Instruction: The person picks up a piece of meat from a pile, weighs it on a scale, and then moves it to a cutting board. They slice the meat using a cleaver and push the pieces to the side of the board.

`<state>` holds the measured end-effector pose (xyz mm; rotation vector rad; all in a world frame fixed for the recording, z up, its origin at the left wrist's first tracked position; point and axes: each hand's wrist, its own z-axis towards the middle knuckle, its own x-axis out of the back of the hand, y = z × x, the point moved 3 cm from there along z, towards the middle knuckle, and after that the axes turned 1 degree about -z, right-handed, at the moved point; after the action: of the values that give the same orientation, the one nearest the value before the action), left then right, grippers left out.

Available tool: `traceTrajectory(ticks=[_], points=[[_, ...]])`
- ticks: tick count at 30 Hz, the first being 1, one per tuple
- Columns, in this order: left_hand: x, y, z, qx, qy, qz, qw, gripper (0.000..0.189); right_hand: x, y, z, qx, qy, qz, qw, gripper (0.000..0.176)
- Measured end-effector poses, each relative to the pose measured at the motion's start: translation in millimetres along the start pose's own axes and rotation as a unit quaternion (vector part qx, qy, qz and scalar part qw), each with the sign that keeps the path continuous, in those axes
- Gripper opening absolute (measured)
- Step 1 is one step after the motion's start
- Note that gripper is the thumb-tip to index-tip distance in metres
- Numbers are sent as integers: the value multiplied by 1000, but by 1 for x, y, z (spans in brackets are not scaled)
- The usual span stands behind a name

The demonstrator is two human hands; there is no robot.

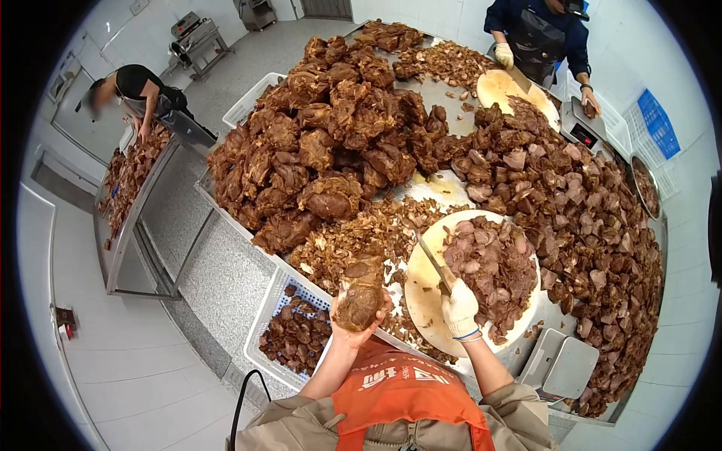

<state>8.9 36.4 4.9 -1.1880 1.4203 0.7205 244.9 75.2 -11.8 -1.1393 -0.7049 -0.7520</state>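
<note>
My bare left hand (358, 322) is wrapped round a large chunk of brown cooked meat (361, 295), held near the table's front edge. In a white glove, my right hand (459, 310) grips a knife (435, 259) by its handle, with the blade pointing up and left across a round cutting board (426, 301). Cut meat pieces (492, 267) are heaped on the right part of that board. Brown meat scraps (338, 244) lie to the left of the board, below the held chunk's far end.
A tall pile of whole meat chunks (316, 135) stands behind. Cut chunks (587, 233) cover the right side. A scale (560, 364) sits front right; a white basket (263, 342) is below left. Two people (538, 37) work at the far right and at a left table (147, 199).
</note>
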Motion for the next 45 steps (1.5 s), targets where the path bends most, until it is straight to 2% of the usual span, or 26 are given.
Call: traceTrajectory(ticks=[1,2,3,4,5,6,8,9,10,12,13,15,18,20,22,24,25,26,29,32,35,36,41,42,43,45], points=[[2,1,-1,-4,11,32,999,58,7,-14,2,4,6,48,999,49],[3,1,-1,-3,11,33,999,58,19,-31,2,56,-11,44,997,49],[6,2,-2,-51,109,109,987,55,42,-59,6,105,-26,38,993,49],[10,4,-5,-96,204,184,957,53,54,-73,10,102,-24,36,994,49],[60,25,4,-92,38,258,961,53,61,-89,13,170,-48,-9,984,48],[58,21,2,-88,36,259,961,53,63,-101,14,237,-71,-54,967,48],[54,19,0,-104,28,179,978,58,64,-109,17,250,-75,-78,962,49],[48,17,-4,-70,-25,242,967,52,65,-109,20,252,-54,-77,963,50],[46,16,-3,-70,-26,243,967,52,65,-110,23,254,-33,-77,964,51],[44,13,-3,-82,90,282,952,52,64,-111,22,258,-36,-78,962,51],[40,9,-1,-84,90,282,952,52,63,-112,24,263,-38,-81,961,51],[37,2,-5,-138,146,390,899,63,62,-111,21,264,-39,-88,960,52],[25,-4,-9,-108,196,325,919,60,39,-84,17,239,-33,-95,966,55],[7,-9,-7,-95,68,353,928,57,43,-78,22,186,-36,-51,980,63],[10,-8,-7,-91,75,361,925,55,43,-79,17,197,-70,-61,976,64],[16,-10,-5,-112,138,347,921,54,48,-85,12,213,-102,-28,971,72],[24,-6,-5,-66,112,328,936,56,48,-88,11,208,-101,-30,972,72],[29,-8,-3,-61,111,329,936,56,47,-91,12,210,-93,-43,972,72],[28,-7,-3,-113,167,360,911,48,45,-90,17,211,-88,-42,973,71],[19,-3,-6,-108,103,304,941,41,32,-73,18,178,-51,-40,982,57],[35,6,-5,-96,81,303,945,37,40,-75,15,201,-56,-35,977,60],[41,7,-6,-107,136,304,937,39,44,-80,14,244,-50,-42,968,64],[31,2,-6,-117,187,332,917,43,31,-84,18,229,-34,-63,971,59],[26,0,-6,-116,195,325,918,43,11,-66,16,181,-59,-77,979,65],[17,0,-6,-90,125,324,934,48,4,-58,17,132,-81,-89,984,72],[-3,-3,-6,-11,64,274,959,56,3,-36,13,68,-58,-45,995,65]])
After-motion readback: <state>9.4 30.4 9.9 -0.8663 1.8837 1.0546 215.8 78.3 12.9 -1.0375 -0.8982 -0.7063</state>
